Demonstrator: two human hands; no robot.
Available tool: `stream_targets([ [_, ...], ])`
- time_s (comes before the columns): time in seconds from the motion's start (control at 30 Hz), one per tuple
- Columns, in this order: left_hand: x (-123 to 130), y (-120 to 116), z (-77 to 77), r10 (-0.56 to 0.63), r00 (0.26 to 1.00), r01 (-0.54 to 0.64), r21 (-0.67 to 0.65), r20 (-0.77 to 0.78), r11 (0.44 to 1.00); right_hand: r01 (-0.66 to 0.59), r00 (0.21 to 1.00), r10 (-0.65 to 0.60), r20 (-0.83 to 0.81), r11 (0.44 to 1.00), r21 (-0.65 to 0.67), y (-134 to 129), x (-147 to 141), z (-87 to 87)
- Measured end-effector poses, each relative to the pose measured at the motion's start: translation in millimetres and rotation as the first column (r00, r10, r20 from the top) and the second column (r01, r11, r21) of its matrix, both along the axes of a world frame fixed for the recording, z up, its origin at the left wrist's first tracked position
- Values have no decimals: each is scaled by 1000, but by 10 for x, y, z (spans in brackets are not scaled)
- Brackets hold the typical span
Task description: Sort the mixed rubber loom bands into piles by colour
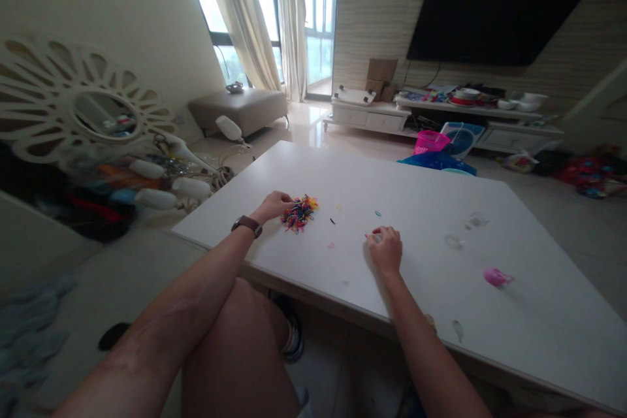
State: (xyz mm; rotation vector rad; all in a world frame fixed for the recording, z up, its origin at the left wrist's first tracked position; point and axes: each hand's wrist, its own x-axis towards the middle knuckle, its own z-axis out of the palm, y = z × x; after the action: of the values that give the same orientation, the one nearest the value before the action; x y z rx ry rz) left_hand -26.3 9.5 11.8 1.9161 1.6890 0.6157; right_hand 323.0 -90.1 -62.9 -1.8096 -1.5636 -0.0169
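Note:
On the white table, a loose pile of small multicoloured rubber bands point(300, 213) lies left of the middle. My left hand point(273, 206), with a brown watch on its wrist, is at the pile's left edge, fingers pinched together; what is between them is hidden. My right hand point(386, 248) rests on the table farther right, its fingers curled in a closed grip. A tiny red bit shows at its fingertips, too small to name. Single bands lie between the hands: a black band point(332, 221), a pink band point(330, 245) and a blue band point(377, 213).
On the table's right side are a pink object point(496, 277) with a loop, a clear ring-shaped piece point(453, 241) and another clear piece point(476, 220). A small clear item point(457, 330) lies near the front edge. Beyond the table stands a pink basket point(431, 142).

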Motion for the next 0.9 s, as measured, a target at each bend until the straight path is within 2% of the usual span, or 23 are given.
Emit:
stream_targets([
  [0.1,67,-33,42,-71,997,70,21,16,997,-54,998,56,-25,994,91,-8,-5,23],
  [0.2,184,-73,90,-167,985,165,44,38,985,-165,986,168,-2,968,187,-27,-61,70],
  [0.27,275,-97,112,-238,970,235,66,56,970,-283,959,282,32,935,216,-32,-149,114],
  [0.37,403,-121,131,-322,943,316,84,85,945,-474,878,476,41,858,199,2,-363,194],
  [0.5,524,-134,137,-382,920,377,66,94,924,-568,803,592,-69,795,212,159,-700,295],
  [0.63,601,-136,113,-423,903,418,69,80,906,-617,758,643,-105,760,203,353,-931,340],
  [0.73,645,-133,90,-423,904,420,59,56,906,-618,762,641,-95,763,187,457,-978,323],
  [0.83,659,-121,95,-369,929,365,73,44,928,-575,795,599,-94,794,200,563,-934,280],
  [0.9,636,-110,114,-307,950,302,98,50,948,-492,848,519,-105,846,205,659,-888,243],
])
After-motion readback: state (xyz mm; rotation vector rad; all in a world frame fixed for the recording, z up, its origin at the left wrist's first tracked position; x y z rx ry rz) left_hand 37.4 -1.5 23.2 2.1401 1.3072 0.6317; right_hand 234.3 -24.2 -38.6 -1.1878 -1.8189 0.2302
